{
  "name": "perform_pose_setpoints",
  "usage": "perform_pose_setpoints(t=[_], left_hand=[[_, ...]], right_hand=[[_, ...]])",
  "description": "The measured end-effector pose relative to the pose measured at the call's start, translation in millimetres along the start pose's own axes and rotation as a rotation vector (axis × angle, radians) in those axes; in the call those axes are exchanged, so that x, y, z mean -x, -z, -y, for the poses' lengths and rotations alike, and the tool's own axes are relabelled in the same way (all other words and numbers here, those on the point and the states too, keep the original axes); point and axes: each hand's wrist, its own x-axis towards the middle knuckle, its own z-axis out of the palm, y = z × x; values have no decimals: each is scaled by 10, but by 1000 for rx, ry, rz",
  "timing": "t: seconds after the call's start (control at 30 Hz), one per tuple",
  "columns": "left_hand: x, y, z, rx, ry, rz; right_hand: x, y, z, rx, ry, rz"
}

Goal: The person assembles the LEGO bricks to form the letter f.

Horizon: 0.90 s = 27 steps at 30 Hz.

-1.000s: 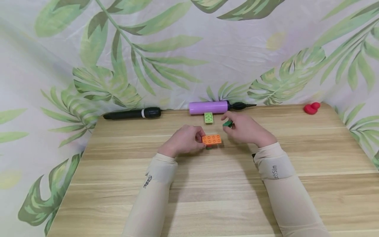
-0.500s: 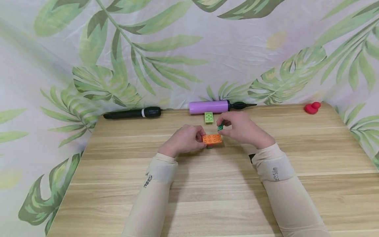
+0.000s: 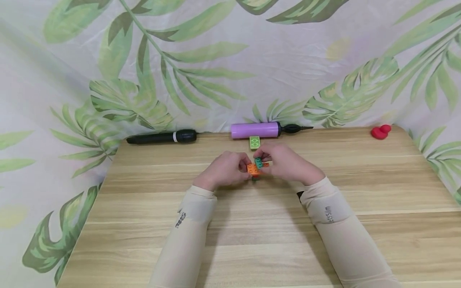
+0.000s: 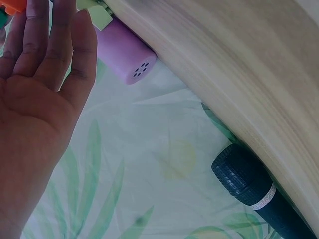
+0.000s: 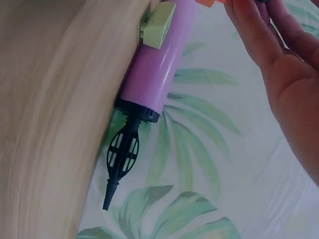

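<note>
My left hand [image 3: 227, 169] grips the left end of an orange studded toy brick [image 3: 251, 169]; red and dark green pieces show just beneath it. Between thumb and fingers, my right hand [image 3: 287, 163] pinches a small green toy brick [image 3: 258, 163] over the orange one. Whether the two bricks touch, I cannot tell. In the left wrist view the orange brick [image 4: 14, 6] shows only at the top corner, past the fingers. The right wrist view catches a sliver of it too.
A light green block [image 3: 254, 143] lies before a purple hand pump [image 3: 253, 131] at the table's back edge. To the left is a black microphone [image 3: 162, 137]. A red knob-shaped object [image 3: 379, 131] sits at the far right. A leaf-patterned cloth hangs behind the table [image 3: 252, 240].
My right hand has moved left and slightly down, carrying the green brick from beside the orange brick to over it. The left hand has stayed in place, gripping the orange brick.
</note>
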Motion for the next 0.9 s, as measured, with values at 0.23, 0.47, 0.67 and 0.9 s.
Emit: perform_pose_setpoints(t=[0.23, 0.47, 0.67, 0.9], left_hand=[[-11, -9, -18, 3, -11, 4], [-23, -29, -22, 12, -8, 7], [-7, -50, -11, 20, -5, 16], [-8, -23, 5, 17, -3, 2]], right_hand=[[16, -10, 6, 77, 11, 1], [24, -38, 14, 105, -2, 10], [34, -66, 18, 87, -9, 33], [7, -45, 37, 78, -2, 28]])
